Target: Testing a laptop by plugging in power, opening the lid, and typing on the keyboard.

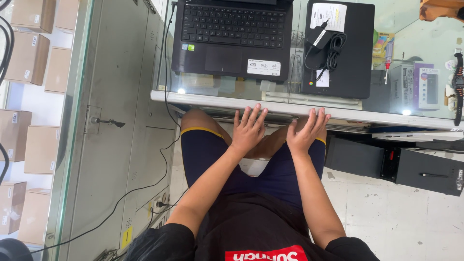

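Fingers of both hands, left hand (248, 129) and right hand (304, 131), are spread wide and hold nothing, their tips touching the front edge of the glass desk (270, 105). Just beyond that edge sits an open laptop (232, 38), with a closed one (348, 53) carrying a charger (326, 46) beside it.

An open black laptop (232, 36) sits at 12 o'clock. At 1 o'clock lies a closed black laptop (348, 72), with a black charger (325, 41) and its coiled cord resting on the lid beside a white paper slip (328, 13). A red-handled screwdriver (387, 65) lies at 2 o'clock, and a wristwatch (458, 82) toward 3. Brown cardboard boxes (26, 58) are stacked from 9 to 10 o'clock. A key (108, 122) sticks out of a cabinet lock at 9. Black cases (430, 171) stand on the tiled floor (411, 222) at 4.
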